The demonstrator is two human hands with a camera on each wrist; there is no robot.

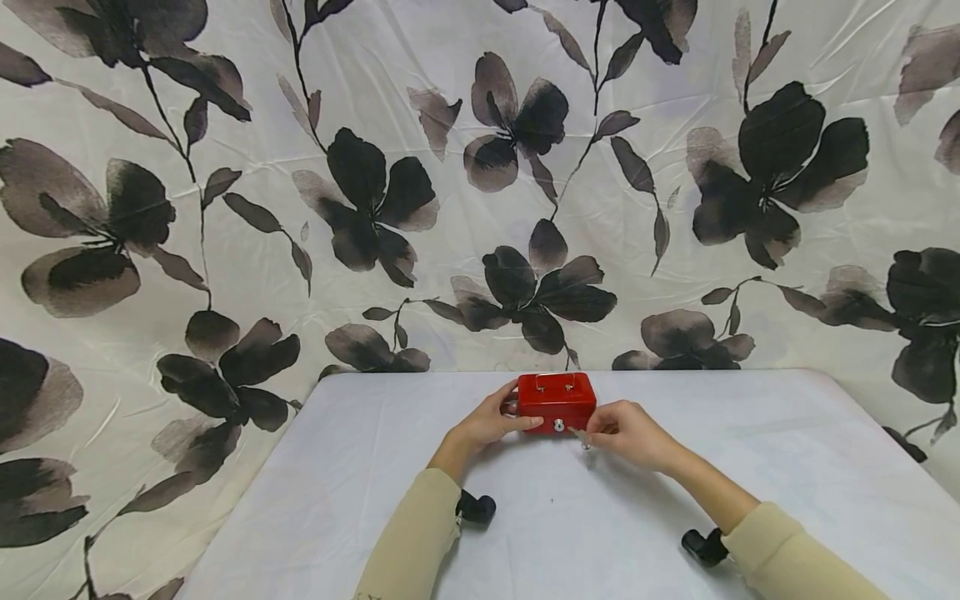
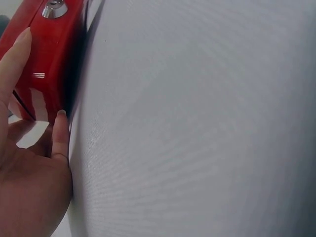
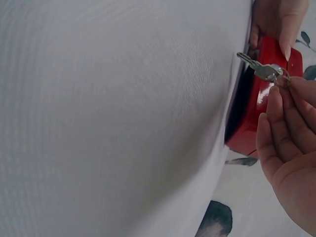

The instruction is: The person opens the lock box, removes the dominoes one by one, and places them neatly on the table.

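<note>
Beige left sleeve (image 1: 408, 537), matching right sleeve (image 1: 795, 554) – plain cuffs (image 1: 752, 527), small black rounded wrist devices (image 1: 480, 510)

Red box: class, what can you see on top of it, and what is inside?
A metal handle is on top of the red box. Its closed lid covers the inside, so any contents cannot be seen.

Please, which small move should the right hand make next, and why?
Probably bring one of the keys to the lock: the right hand pinches them close by, apparently not yet inserted, while the left hand steadies the red box.
</note>
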